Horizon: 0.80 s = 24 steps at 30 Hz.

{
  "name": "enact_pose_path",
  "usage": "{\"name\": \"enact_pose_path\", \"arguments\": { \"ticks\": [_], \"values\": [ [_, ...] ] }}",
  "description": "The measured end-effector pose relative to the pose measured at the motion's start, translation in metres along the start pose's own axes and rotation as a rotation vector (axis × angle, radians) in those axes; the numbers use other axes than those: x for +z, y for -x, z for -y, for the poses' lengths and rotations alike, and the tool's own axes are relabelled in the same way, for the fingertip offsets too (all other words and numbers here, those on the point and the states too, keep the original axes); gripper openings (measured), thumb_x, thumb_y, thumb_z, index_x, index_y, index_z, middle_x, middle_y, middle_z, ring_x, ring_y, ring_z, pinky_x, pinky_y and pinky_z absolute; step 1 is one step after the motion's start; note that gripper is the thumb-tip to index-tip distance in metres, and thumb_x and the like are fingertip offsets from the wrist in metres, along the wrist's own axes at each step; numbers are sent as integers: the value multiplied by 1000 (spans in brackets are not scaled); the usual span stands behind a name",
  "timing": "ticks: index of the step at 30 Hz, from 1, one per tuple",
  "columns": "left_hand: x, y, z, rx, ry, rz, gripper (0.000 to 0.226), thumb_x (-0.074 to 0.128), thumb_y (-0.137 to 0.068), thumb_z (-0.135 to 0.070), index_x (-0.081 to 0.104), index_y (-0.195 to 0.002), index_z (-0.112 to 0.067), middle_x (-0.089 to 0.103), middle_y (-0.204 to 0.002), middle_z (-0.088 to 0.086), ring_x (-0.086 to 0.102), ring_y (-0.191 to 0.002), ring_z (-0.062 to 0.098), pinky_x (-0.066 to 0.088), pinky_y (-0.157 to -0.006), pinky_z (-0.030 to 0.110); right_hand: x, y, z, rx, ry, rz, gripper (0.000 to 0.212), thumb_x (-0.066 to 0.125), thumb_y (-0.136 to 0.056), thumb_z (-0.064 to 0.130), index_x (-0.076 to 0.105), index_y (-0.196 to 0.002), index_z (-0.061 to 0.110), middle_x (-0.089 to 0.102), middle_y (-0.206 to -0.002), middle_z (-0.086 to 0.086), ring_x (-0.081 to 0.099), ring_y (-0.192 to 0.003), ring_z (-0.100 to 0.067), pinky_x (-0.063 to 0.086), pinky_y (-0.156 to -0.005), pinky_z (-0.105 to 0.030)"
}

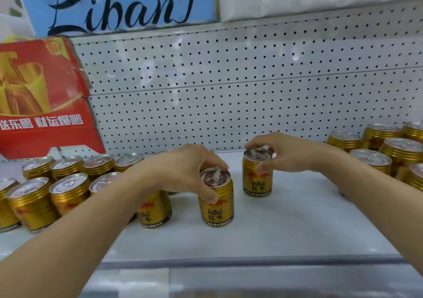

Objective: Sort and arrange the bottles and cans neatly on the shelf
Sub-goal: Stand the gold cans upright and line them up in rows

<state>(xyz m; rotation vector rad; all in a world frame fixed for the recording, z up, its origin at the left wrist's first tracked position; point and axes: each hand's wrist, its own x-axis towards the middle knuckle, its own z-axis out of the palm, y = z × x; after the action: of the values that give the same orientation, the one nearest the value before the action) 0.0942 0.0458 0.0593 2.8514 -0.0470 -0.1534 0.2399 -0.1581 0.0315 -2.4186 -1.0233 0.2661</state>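
Two gold Red Bull cans stand upright in the middle of the white shelf (286, 224). My left hand (183, 169) grips the nearer can (217, 210) by its top rim, thumb on the front, fingers over the back. My right hand (283, 153) pinches the top of the farther can (257, 183) the same way. Both cans rest on the shelf, about a can's width apart. Under my left wrist stands another gold can (154, 210), partly hidden.
A group of several gold cans (57, 183) fills the left side of the shelf, and another group of gold cans (389, 151) sits at the right. A red carton (43, 96) leans at back left against the pegboard wall (229, 87). Bare shelf lies in front.
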Motion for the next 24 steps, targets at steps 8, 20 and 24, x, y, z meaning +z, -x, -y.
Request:
{"name": "enact_pose_path", "arguments": {
  "ticks": [8,20,24],
  "values": [
    [-4,21,22,-19,11,-2,66,82,-73,-33,52,-131,-48,57,-122,-24,56,-109,1,50,-96,33,17,-10,18,-44,-28,-39,51,70,-87,27,51,-133,37,49,-138,8,49,-117,-13,42,-75,-18],
    [0,61,45,-24,127,-339,62,73,-81,-40,45,-136,-49,46,-129,-31,42,-116,-7,33,-92,21,42,16,53,-252,19,-453,41,52,-97,35,48,-138,34,39,-141,18,31,-130,1,27,-106,-22],
    [16,80,65,-64,48,-433,59,70,-82,-43,51,-137,-38,46,-142,-19,45,-125,4,39,-104,30,74,35,91,-350,73,-334,48,56,-86,56,51,-132,44,42,-124,24,44,-105,5,38,-89,-18]
  ]
}}
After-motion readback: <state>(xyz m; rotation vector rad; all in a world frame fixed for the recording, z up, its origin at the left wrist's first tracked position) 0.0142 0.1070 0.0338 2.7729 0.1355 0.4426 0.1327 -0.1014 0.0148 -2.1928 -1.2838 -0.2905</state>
